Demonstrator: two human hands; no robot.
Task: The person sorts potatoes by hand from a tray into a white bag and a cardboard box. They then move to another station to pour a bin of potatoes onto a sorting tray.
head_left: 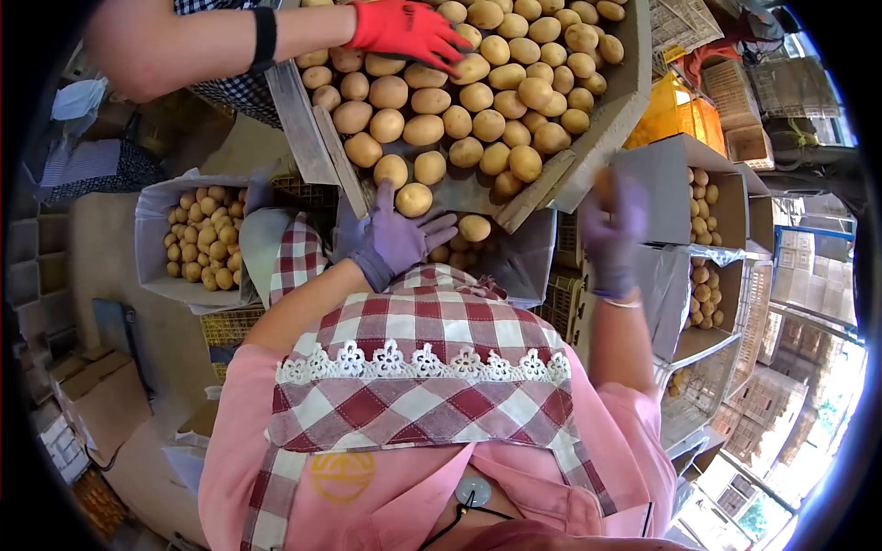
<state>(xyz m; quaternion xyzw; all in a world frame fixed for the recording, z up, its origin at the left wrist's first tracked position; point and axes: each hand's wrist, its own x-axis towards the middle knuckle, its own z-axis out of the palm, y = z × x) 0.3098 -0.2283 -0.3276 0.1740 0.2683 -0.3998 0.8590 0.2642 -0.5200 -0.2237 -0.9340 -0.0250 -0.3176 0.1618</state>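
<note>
Many potatoes [487, 96] lie on a wooden sorting table [614, 119] in front of me. My left hand [400, 234], in a purple glove, is spread at the table's front opening, its fingers beside a potato [413, 199]. Another potato [474, 228] is just right of its fingertips, above a lined box [528, 262] that holds more potatoes. Off to the right, my right hand [614, 225], also purple-gloved and blurred by motion, is closed around a potato [604, 186], near a grey carton.
A co-worker's red-gloved hand [409, 32] reaches over the potatoes from the upper left. A lined box of potatoes [152, 248] stands at the left. Cartons with potatoes [726, 193] are at the right, beside an orange crate [675, 115].
</note>
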